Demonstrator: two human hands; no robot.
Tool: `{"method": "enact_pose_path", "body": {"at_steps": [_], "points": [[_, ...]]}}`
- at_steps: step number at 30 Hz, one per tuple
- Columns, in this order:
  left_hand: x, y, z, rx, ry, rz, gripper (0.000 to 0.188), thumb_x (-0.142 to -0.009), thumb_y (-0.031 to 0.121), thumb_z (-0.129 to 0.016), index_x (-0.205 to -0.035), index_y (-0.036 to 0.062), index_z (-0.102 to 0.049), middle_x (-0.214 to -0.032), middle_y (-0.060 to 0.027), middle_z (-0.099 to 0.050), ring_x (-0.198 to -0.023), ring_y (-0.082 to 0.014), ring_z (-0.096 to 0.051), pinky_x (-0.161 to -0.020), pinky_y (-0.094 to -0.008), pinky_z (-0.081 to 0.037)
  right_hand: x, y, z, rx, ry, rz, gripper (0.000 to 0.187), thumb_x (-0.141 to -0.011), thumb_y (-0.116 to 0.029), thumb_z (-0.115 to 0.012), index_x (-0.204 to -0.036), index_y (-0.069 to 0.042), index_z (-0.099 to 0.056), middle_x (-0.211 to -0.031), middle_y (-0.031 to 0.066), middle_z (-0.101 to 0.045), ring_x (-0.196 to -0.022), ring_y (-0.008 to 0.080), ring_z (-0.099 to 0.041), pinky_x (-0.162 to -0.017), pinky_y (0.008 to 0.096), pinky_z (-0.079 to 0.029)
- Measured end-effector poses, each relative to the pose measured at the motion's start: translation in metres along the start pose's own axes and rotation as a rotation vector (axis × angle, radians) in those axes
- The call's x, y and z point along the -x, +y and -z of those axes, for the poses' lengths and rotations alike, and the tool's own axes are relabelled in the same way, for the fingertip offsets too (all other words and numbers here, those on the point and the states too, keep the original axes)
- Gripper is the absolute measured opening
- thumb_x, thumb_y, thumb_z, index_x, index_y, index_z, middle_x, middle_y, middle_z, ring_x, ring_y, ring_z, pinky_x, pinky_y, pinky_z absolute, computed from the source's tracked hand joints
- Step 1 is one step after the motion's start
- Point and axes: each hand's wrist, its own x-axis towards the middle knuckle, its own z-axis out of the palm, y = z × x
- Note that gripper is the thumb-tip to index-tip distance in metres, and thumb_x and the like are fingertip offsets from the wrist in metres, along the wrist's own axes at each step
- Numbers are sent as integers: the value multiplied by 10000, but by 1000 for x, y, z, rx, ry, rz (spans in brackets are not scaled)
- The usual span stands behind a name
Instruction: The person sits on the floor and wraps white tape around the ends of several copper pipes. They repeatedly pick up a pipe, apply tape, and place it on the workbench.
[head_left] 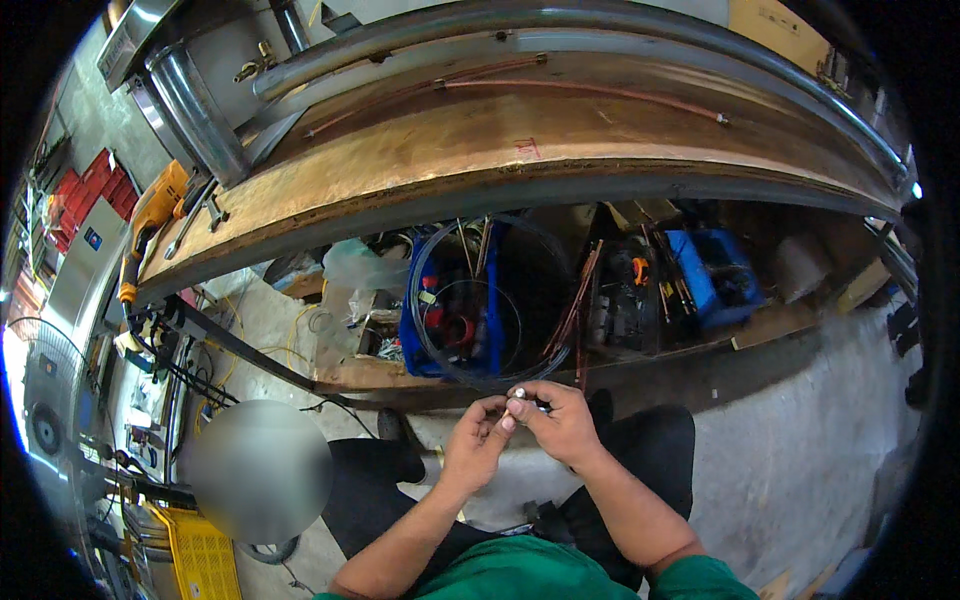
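My left hand [474,442] and my right hand [558,422] meet over my lap, just in front of the lower shelf. Both are closed, with thumbs and fingertips pinched together around a small silvery metal fitting [519,394]. Most of the fitting is covered by the fingers, so its exact kind and whether it is one piece or two cannot be told. Right beyond my hands is a loose coil of thin clear tubing [425,338], standing in front of a blue bin [408,345] with red and dark items inside.
Copper tubes [590,92] and a long steel pipe [600,18] lie on the wooden workbench [400,150]. At its left end are wrenches [190,225] and an orange power tool [155,205]. Another blue bin [700,245] stands on the shelf. A fan [45,430] and yellow crate [200,555] are left.
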Motion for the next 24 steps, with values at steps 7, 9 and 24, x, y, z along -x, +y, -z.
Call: {"method": "enact_pose_path", "body": {"at_steps": [7, 9, 24], "points": [[9, 36, -18, -506, 105, -323, 310, -961, 183, -596, -1226, 24, -614, -864, -120, -642, -746, -211, -601, -698, -307, -482, 1, -17, 13, 30, 77, 35, 200, -899, -194, -699, -914, 3, -667, -775, 46, -676, -720, 94, -591, -657, 261, -482], [12, 40, -13, -505, 69, -296, 324, -963, 203, -579, -1238, 38, -617, -884, -164, -651, -760, -269, -632, -717, -337, -497, 3, -15, 11, 20, 53, -9, 214, -891, -208, -706, -908, 1, -668, -774, 66, -683, -708, 120, -613, -650, 280, -487], [93, 255, 44, -1539, -577, -477, 218, -893, 294, -629, -1016, 119, -586, -668, -42, -537, -517, -235, -612, -399, -384, -478, -3, -190, 6, 968, -643, 963, 302, -869, -375, -661, -705, -144, -559, -640, 6, -466, -615, 184, -514, -675, 346, -415]]}}
